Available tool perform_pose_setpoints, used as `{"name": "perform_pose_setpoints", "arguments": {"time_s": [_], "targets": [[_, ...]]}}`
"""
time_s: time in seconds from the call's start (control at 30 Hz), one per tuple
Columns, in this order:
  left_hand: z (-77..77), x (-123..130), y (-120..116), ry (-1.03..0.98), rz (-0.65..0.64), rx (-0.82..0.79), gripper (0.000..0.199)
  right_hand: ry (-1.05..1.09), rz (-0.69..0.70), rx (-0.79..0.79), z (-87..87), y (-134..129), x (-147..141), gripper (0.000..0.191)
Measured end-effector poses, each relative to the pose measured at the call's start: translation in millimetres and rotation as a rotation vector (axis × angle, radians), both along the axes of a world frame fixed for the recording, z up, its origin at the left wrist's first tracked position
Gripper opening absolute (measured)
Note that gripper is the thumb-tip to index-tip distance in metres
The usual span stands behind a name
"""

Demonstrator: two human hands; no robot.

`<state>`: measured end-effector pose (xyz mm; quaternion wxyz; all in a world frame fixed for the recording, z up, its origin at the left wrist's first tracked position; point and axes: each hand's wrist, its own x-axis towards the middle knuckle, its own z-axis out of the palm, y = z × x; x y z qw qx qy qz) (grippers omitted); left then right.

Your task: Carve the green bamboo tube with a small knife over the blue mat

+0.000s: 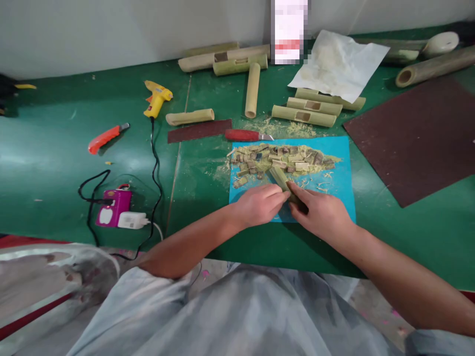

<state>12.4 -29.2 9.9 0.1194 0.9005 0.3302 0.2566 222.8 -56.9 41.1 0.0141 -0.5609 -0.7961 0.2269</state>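
From my feed, taking clock hours from the bamboo tube (279,176) in hand, a white panel (289,24) stands at 12 o'clock with a red band low on it; its content is pixelated beyond reading. At 9 o'clock, a pale mark on the purple power socket (123,200) and grey print on the white adapter (130,220) plugged into it are too small for me to make out.

I see both arms angle in from the near edge of the green counter (208,242), wrists low, backs of the hands up. My right grip (322,211), at 4 o'clock, is wrapped around the tube's near end, thumb along its side. My left grip (261,203), at 8 o'clock, is curled closed with its fingertips against the tube; I can't tell whether they pinch anything.

The tube slants over the blue sheet (345,183), far end toward 11 o'clock, reaching the edge of a heap of bamboo chips (278,157) at 12. Between 10 and 11 lies the red-handled knife (242,135); at 10, farther off, the yellow glue gun (159,100). Slotted bamboo pieces (322,118) sit near 1 o'clock.
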Motion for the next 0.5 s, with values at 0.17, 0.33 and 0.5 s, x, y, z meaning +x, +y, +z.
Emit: {"name": "perform_pose_setpoints", "arguments": {"time_s": [0.17,0.33,0.5], "targets": [[1.7,3.6,-1.9,0.035,0.043,0.035,0.033,0.003,-0.014,-0.014,0.5,0.0,0.0,0.054],[1.6,1.8,-1.7,0.049,0.065,0.054,0.032,-0.009,-0.021,-0.041,1.6,0.3,-0.2,0.056],[1.0,1.5,-1.3,0.057,-0.044,0.021,0.034,-0.003,-0.017,-0.049,1.4,0.2,1.2,0.055]]}}
